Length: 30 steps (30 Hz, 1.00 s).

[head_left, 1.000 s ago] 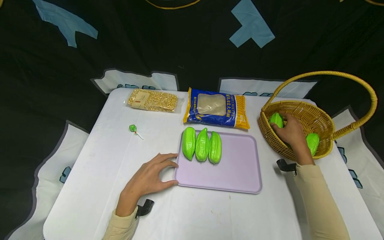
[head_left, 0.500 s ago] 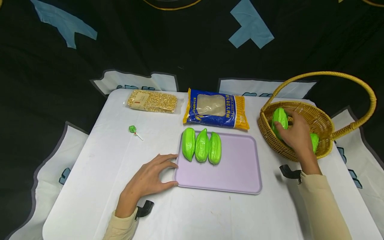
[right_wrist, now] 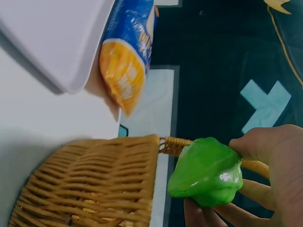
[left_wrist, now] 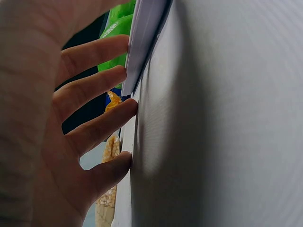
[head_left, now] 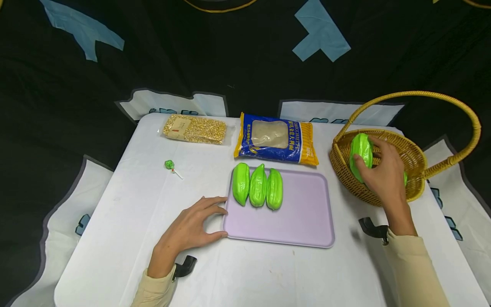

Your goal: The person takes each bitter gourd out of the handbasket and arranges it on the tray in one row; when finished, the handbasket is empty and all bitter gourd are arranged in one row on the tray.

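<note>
My right hand (head_left: pixel 385 172) pinches a green, ridged star fruit (head_left: pixel 360 155) between thumb and fingers, over the left side of the wicker basket (head_left: pixel 347 181). In the right wrist view, this star fruit (right_wrist: pixel 206 172) shows end-on above the basket's rim. Another star fruit (head_left: pixel 405 179) lies in the basket, mostly hidden by my hand. Three star fruits (head_left: pixel 258 186) stand side by side on the left part of a lilac tray (head_left: pixel 303 217). My left hand (head_left: pixel 188 228) is spread at the tray's left edge, fingertips and thumb right at the rim.
Behind the tray lies a blue and yellow pasta bag (head_left: pixel 276 138). A clear bag of corn kernels (head_left: pixel 197 129) is at the back left, with a green lollipop (head_left: pixel 169 164) nearer. The basket's tall handle (head_left: pixel 418 94) arches over it. A black curtain (head_left: pixel 253 51) hangs behind the table.
My right hand has lifted the star fruit up from inside the basket and shifted slightly right and back toward me. The left hand and tray have stayed put.
</note>
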Tool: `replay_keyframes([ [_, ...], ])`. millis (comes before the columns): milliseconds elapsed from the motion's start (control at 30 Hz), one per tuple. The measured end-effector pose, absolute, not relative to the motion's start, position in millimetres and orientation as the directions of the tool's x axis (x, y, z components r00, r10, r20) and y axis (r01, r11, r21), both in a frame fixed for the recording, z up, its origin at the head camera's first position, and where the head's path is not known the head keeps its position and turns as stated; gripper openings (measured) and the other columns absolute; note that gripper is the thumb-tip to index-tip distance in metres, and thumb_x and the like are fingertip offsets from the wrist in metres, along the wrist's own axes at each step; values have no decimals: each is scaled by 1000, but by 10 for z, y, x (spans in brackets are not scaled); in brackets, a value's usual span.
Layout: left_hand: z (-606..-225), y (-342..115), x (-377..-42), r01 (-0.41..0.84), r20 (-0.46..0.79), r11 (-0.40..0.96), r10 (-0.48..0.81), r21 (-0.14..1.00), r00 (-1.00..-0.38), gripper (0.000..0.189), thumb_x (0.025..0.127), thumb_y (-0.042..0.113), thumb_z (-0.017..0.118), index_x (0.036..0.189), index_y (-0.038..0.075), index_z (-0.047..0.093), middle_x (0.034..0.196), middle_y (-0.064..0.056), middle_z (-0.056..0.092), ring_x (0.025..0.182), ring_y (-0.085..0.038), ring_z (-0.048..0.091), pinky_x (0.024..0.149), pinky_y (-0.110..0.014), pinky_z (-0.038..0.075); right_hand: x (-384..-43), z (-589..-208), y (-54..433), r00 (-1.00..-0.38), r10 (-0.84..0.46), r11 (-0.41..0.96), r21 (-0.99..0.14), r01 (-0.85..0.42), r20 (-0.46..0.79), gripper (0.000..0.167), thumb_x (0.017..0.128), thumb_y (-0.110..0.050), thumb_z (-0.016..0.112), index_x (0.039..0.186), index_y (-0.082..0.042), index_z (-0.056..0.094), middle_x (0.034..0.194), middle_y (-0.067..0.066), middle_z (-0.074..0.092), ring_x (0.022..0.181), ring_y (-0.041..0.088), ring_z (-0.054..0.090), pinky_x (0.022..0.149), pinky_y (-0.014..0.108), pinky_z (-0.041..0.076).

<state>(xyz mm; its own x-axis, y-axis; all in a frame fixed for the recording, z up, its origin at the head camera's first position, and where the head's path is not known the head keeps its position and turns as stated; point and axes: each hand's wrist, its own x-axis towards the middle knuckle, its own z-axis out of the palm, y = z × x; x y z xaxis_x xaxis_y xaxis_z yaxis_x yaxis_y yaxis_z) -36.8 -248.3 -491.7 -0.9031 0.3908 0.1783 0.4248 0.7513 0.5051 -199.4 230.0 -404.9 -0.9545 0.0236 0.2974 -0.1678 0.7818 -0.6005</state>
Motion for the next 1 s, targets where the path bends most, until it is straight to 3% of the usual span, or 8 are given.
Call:
replay_keyframes([
  [100,-4914,-2490,-369,424,180,754,389,501,-904,48,82,45,93,120,21,78,156,3,60,144,-21,56,129,-51,39,-1933,-4035,2256,-950,18,774,-606,-184,311,67,99,-29,74,158,-6,51,152,27,55,128,51,60,97,63,56],
  [167,-4913,-2495,-369,424,180,755,389,500,-904,48,82,45,93,120,21,78,156,3,60,144,-21,56,129,-51,38,-1891,-4029,2230,-950,16,764,-617,-189,311,67,99,-30,75,158,-8,52,151,25,57,126,49,62,92,42,57],
  [300,-4914,-2500,-371,422,177,756,387,500,-905,48,82,45,93,120,21,78,156,4,59,145,-20,55,129,-51,38,-1810,-4030,2173,-952,27,731,-655,-189,305,65,98,-29,77,157,-10,55,151,20,60,123,45,66,81,12,43],
  [567,-4911,-2506,-367,412,172,757,379,507,-909,48,81,45,94,120,21,78,157,4,59,145,-21,55,130,-52,37,-1657,-4185,1995,-952,1,669,-708,-227,307,64,96,-20,81,154,-6,56,146,24,62,117,48,69,74,-3,43],
  [767,-4912,-2508,-359,411,173,753,378,513,-909,47,82,44,94,119,21,78,157,3,59,145,-21,55,129,-53,37,-1552,-4375,1826,-962,-43,645,-728,-233,270,63,97,-20,81,153,-3,56,142,25,63,113,44,71,73,4,51],
  [900,-4923,-2504,-360,414,179,751,379,514,-908,47,82,44,94,120,21,78,157,3,59,145,-21,55,129,-53,38,-1520,-4464,1720,-969,-83,635,-737,-232,234,63,98,-21,80,152,-1,55,141,27,63,115,46,70,82,34,68],
  [1000,-4933,-2500,-362,418,180,749,382,514,-906,48,82,45,94,120,21,78,157,4,59,146,-20,54,130,-53,37,-1494,-4518,1652,-976,-93,628,-749,-209,195,63,98,-23,80,152,-2,55,144,26,62,116,48,70,86,60,67],
])
